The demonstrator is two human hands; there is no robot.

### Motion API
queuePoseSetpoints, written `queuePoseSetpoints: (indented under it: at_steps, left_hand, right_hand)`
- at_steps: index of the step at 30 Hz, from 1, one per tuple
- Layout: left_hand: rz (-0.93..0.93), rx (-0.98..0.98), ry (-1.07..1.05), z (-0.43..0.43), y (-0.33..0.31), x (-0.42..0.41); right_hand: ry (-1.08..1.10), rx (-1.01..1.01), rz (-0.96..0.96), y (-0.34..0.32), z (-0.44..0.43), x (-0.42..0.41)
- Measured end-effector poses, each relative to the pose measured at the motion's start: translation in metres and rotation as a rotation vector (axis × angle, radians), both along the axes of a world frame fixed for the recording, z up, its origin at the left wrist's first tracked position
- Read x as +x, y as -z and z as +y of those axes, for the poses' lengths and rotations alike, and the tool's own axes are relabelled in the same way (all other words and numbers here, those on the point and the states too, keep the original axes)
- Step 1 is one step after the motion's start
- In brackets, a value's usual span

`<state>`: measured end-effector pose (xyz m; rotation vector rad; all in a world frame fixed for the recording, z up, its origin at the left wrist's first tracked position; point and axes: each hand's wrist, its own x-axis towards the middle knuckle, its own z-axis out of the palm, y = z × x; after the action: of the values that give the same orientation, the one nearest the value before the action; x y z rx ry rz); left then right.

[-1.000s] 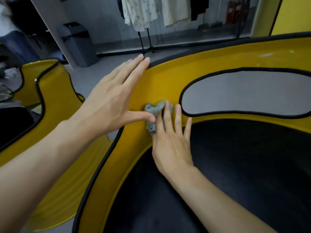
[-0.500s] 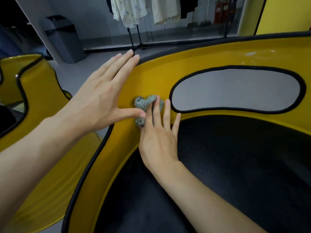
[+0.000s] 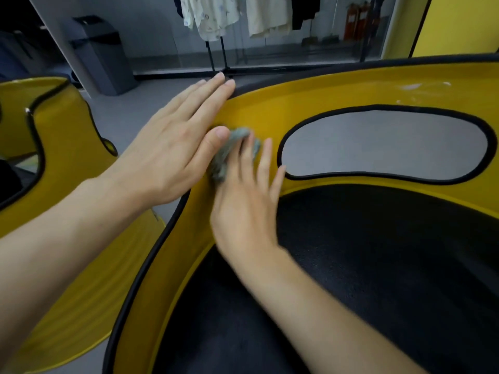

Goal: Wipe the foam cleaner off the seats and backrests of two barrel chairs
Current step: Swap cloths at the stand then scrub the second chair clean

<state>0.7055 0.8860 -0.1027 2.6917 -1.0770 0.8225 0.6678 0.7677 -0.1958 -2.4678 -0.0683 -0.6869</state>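
Note:
A yellow barrel chair [image 3: 270, 109] with black edging and a black seat [image 3: 378, 265] fills the right side. My right hand [image 3: 248, 195] presses a small grey cloth [image 3: 229, 149] flat against the inside of the yellow backrest, left of its oval cut-out [image 3: 383, 144]. My left hand [image 3: 172, 147] lies flat on the backrest's rim with straight fingers, its thumb touching the cloth. White foam streaks [image 3: 413, 87] show on the backrest's upper right. A second yellow barrel chair [image 3: 62, 136] stands at the left.
A dark bin [image 3: 102, 52] stands on the grey floor behind the chairs. A clothes rack [image 3: 224, 22] with hanging shirts stands at the back by a glass wall. A yellow wall panel [image 3: 459, 22] is at the top right.
My right hand and the cloth have slid up and left along the backrest, closer to my left thumb. My left hand has stayed on the rim.

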Motion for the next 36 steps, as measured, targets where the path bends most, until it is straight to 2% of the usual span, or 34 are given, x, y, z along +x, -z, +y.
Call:
queuePoseSetpoints:
  at_steps: [3,5,11,14,17,20,28,36]
  left_hand:
    - [-0.003,-0.010,0.004,0.001,0.002,0.002]
    - [-0.007,-0.015,-0.001,0.001,0.003,0.002]
    - [0.017,0.034,-0.042,0.002,0.002,0.002]
    - [0.018,0.042,-0.051,0.003,0.001,0.003]
    - [0.031,0.011,-0.037,0.002,0.003,0.003]
    - [0.033,-0.025,-0.046,0.000,0.006,0.003]
    - [0.042,-0.034,-0.047,0.000,0.007,0.003]
    - [0.035,-0.049,-0.054,-0.001,0.008,0.004]
  right_hand:
    - [-0.079,-0.085,0.030,0.020,0.009,-0.016]
    - [-0.057,-0.107,0.026,0.016,-0.002,-0.005]
    - [0.138,0.061,-0.009,-0.025,-0.035,0.038]
    - [0.060,0.092,-0.023,-0.016,-0.013,0.020]
    - [-0.054,0.005,-0.043,0.003,0.010,-0.006]
    - [-0.069,-0.106,-0.053,0.007,-0.001,-0.003]
    - [0.140,-0.003,-0.014,-0.027,-0.034,0.037]
    - [-0.045,-0.103,0.067,0.014,-0.010,-0.002]
